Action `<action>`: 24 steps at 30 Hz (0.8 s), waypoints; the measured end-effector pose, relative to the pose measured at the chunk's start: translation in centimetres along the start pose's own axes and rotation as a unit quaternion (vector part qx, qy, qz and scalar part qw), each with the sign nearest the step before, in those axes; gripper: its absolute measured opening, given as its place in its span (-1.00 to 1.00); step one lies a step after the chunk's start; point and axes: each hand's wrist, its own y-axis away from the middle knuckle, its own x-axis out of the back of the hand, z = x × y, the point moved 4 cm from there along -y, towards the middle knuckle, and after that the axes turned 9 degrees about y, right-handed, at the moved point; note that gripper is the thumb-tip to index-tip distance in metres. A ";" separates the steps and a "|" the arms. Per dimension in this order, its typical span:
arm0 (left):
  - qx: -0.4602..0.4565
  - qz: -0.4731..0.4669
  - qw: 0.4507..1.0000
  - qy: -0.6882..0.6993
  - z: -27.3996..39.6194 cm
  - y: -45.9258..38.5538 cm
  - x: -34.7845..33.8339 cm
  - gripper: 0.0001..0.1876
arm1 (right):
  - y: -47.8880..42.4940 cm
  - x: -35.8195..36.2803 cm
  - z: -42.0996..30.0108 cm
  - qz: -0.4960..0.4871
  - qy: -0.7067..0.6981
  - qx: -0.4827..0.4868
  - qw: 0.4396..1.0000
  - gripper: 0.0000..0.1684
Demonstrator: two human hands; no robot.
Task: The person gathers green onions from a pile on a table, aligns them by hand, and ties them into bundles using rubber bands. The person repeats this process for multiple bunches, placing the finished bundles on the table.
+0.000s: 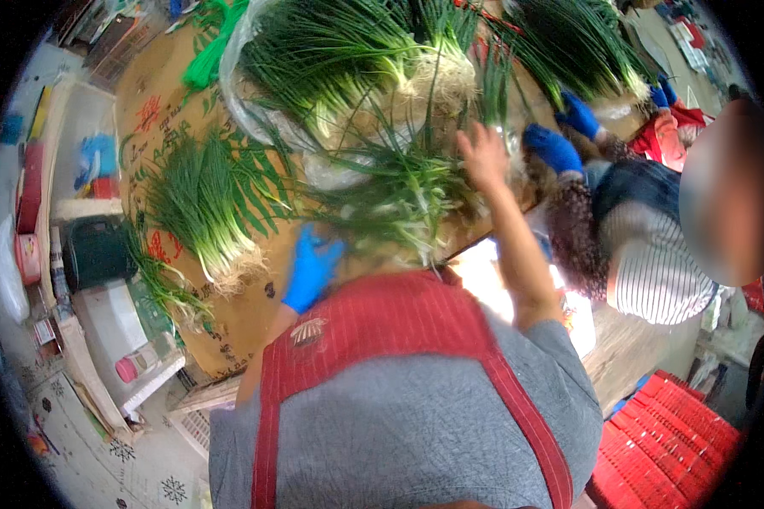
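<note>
My left hand (312,267) wears a blue glove and is near the table's front edge, fingers apart with nothing visible in them. My right hand (486,156), bare and slightly blurred, reaches out beside a small bunch of green onions (496,89); whether its fingers grip any stalks is unclear. Between my hands lies a loose, blurred heap of green onions (401,197). Left of it rests a neater bunch of green onions (210,216) with pale roots towards me. A large pile of green onions (337,57) lies on clear plastic sheeting (254,121) at the back.
A co-worker in blue gloves (554,149) stands close on the right; another person's blue-gloved hands (663,94) are beyond. Green netting (213,57) lies at the back left of the cardboard-covered table (235,343). Foam boxes (83,207) stand left, red crates (668,439) lower right.
</note>
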 end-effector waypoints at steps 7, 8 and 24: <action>0.005 -0.092 0.994 0.055 2.9 -1.0 -6.0 -0.09 | 7.8 -1.7 -6.2 -0.089 -0.111 0.117 0.983 -0.17; 0.008 -0.094 0.994 0.063 2.7 -1.1 -6.7 -0.08 | 8.8 -1.5 -6.4 -0.077 -0.030 0.157 0.984 -0.18; 0.073 -0.065 0.964 0.246 5.8 1.1 -9.1 -0.18 | 5.1 -1.8 -6.5 -0.047 -0.043 0.087 0.994 -0.19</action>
